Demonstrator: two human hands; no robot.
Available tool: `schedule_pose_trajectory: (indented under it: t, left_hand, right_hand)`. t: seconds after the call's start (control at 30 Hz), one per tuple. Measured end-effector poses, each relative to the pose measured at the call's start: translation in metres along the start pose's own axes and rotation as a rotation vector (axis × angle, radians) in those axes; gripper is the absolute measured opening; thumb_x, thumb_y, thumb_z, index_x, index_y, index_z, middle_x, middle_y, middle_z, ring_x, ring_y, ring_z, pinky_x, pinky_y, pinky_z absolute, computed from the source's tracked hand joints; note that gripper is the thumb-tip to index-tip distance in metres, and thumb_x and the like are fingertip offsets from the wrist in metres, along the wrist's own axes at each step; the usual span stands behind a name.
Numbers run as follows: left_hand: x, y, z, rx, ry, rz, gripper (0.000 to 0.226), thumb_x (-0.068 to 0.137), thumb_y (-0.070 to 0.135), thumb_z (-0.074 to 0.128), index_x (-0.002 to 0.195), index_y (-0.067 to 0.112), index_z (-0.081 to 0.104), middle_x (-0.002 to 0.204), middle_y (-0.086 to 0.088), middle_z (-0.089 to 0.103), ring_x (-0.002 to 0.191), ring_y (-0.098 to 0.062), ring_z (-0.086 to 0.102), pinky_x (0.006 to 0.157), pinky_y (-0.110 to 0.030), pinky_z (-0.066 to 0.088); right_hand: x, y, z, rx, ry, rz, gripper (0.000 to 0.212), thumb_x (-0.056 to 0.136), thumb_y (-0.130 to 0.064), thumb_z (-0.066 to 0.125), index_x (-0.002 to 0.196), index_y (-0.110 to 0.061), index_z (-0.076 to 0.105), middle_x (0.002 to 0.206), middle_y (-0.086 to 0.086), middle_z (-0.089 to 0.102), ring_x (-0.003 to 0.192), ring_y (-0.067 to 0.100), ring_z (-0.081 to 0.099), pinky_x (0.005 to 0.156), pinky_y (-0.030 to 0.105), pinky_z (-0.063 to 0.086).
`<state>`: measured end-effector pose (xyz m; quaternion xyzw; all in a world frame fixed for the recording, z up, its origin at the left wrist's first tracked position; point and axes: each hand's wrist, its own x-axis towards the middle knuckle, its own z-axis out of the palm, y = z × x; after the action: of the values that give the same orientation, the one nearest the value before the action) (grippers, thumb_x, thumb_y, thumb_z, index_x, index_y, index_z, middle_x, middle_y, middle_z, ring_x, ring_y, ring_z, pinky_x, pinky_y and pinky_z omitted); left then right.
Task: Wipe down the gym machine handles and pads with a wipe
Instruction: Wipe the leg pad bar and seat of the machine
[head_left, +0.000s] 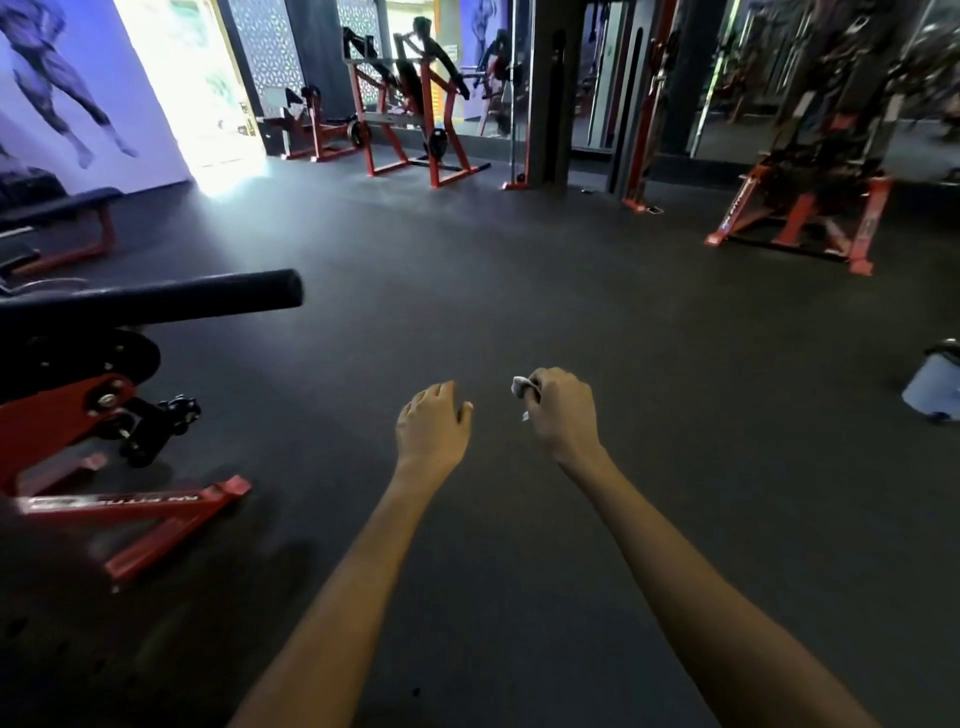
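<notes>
Both arms reach forward over bare floor, and the right grip (561, 410) is curled round a small crumpled white wipe (521, 387), a corner of it poking out past the knuckles. Its partner, the left grip (432, 421), hangs just beside it with fingers loosely bent and nothing in it, well apart from any machine.

Dark rubber floor (519, 291) takes up most of the room, a wide open stretch running from the arms to the far wall. Along that far edge stand red-framed plate machines (415, 114), a dark cable column (550, 93) and mirrors. Another red-footed machine (810, 208) sits at the right, blurred. At the left edge is the nearest machine (78, 415): a red frame with a black roller pad (156, 299) sticking out level toward the open floor, and its red foot (156, 514) angling out low. Behind it a dark flat bench (62, 205) stands against the wall.

Far right, cut by the picture's edge, a pale blue bucket (935, 389) sits on the floor; what it holds cannot be made out.
</notes>
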<state>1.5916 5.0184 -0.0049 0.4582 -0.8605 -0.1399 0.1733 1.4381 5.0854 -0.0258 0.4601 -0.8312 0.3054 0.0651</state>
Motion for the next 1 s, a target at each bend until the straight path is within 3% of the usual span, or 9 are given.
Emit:
schedule_pose_trajectory:
  t: [0.23,0.37,0.5,0.87,1.0]
  left_hand:
    - [0.076,0.052,0.024,-0.024,0.109,-0.074,0.043,0.1,0.032,0.047,0.137,0.011,0.05,0.139,-0.007,0.053,0.128,-0.025,0.047,0.102,-0.036,0.036]
    - [0.117,0.063,0.038,-0.021,0.158,-0.104,0.044,0.099,0.032,0.049,0.137,0.012,0.051,0.14,-0.006,0.053,0.129,-0.024,0.047,0.104,-0.034,0.034]
    - [0.175,0.061,0.058,-0.03,0.19,-0.145,0.044,0.099,0.033,0.049,0.137,0.011,0.05,0.14,-0.005,0.052,0.131,-0.021,0.044,0.106,-0.033,0.032]
    - [0.357,0.016,0.078,0.012,0.227,-0.336,0.047,0.099,0.035,0.047,0.141,0.013,0.046,0.147,-0.004,0.045,0.139,-0.02,0.036,0.112,-0.034,0.028]
    - [0.404,-0.009,0.069,0.038,0.241,-0.388,0.047,0.1,0.035,0.046,0.142,0.014,0.044,0.148,-0.004,0.044,0.139,-0.02,0.035,0.113,-0.034,0.028]
  right_hand:
    - [0.1,0.052,-0.014,0.088,0.045,-0.131,0.058,0.076,-0.047,0.017,0.077,-0.016,0.065,0.08,0.001,0.068,0.075,0.023,0.063,0.075,0.039,0.046]
    - [0.154,0.075,0.01,0.124,0.08,-0.165,0.048,0.082,-0.047,0.026,0.07,-0.017,0.062,0.074,0.0,0.066,0.072,0.021,0.063,0.072,0.04,0.047]
    - [0.217,0.081,0.043,0.139,0.071,-0.237,0.028,0.089,-0.032,0.05,0.07,-0.017,0.064,0.077,-0.004,0.063,0.081,0.019,0.06,0.073,0.039,0.047]
    - [0.393,0.046,0.14,0.225,-0.064,-0.411,0.039,0.085,-0.037,0.041,0.068,-0.012,0.065,0.079,0.0,0.062,0.084,0.021,0.059,0.071,0.034,0.039]
    - [0.441,0.016,0.186,0.306,-0.154,-0.445,0.032,0.088,-0.032,0.051,0.071,-0.011,0.067,0.082,0.001,0.063,0.087,0.022,0.06,0.075,0.037,0.044]
